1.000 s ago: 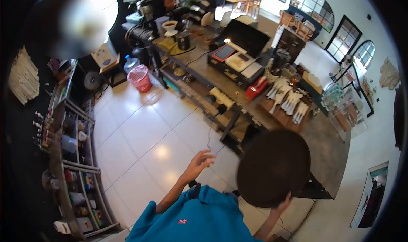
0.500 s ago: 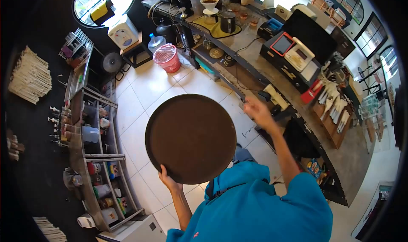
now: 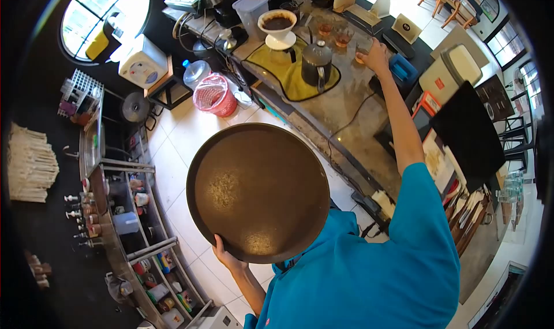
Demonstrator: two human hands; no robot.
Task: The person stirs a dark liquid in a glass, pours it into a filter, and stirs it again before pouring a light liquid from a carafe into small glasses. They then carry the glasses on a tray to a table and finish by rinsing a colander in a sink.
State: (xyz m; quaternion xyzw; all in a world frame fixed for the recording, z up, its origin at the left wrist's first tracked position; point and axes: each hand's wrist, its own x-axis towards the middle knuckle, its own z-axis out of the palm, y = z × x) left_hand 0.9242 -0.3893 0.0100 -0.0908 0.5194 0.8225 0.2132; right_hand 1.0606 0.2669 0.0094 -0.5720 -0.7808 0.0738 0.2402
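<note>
A round brown serving tray (image 3: 259, 190) is in my left hand (image 3: 229, 258), which grips its lower rim, thumb on top. The tray's upper face is bare, with worn light patches. My right hand (image 3: 376, 59) reaches over the counter, fingers closed around a small clear glass (image 3: 362, 45). Beside that glass stand two more small glasses with amber liquid, one nearer (image 3: 343, 38) and one farther (image 3: 325, 27). Left of them, a metal kettle (image 3: 317, 63) rests on a yellow cloth (image 3: 271, 65), near a white coffee dripper (image 3: 278, 27) holding dark grounds.
The counter (image 3: 358, 138) carries a blue device (image 3: 403, 68), a cash register screen (image 3: 468, 135) and a loose cable. On the tiled floor stands a red basket (image 3: 215, 96) by a water bottle (image 3: 197, 73). Shelves (image 3: 153, 248) line the left wall.
My right hand has moved from beside the counter's edge up to the glasses and closed on one. The tray is slightly nearer, and my view has shifted toward the counter.
</note>
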